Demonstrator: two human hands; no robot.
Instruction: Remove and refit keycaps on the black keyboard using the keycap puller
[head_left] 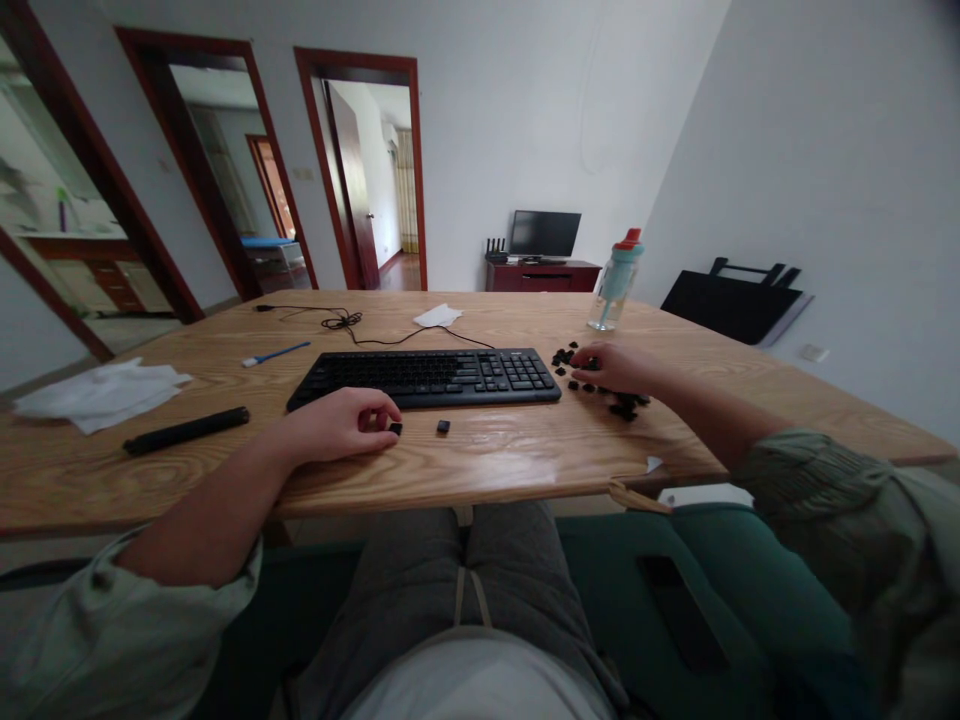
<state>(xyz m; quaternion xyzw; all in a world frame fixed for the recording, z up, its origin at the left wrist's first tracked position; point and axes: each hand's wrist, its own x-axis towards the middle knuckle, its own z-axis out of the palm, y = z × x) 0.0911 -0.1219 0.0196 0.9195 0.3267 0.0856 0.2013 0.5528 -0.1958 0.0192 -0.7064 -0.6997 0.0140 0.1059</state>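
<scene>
- Currently, left hand is at the near edge of the black keyboard, thumb and index fingers pinched on a small keycap; can't tell if it's lifted off the worktop
- Right hand: fingers bent down among the loose keycaps; tips too small to read, so can't tell if they grip one
- Keyboard: lies flat just beyond the left fingers, runs right and stops near the right fingers
- Single keycap: just right of the left fingers, well apart from the right ones
- Loose keycaps: scattered around the right fingers, densest clump on their near, right-hand side
- Cable: part-bundled, past the keyboard from the left fingers
- Blue brush: beyond and left of the left fingers
- Black bar: left of the left fingers, beyond the forearm
- White tissues: same side, past the bar
- Folded tissue: across the keyboard from the left fingers
- Bottle: upright, red cap, beyond the right fingers
- Phone: on the green seat, off the worktop, nearer the body than the right fingers
</scene>
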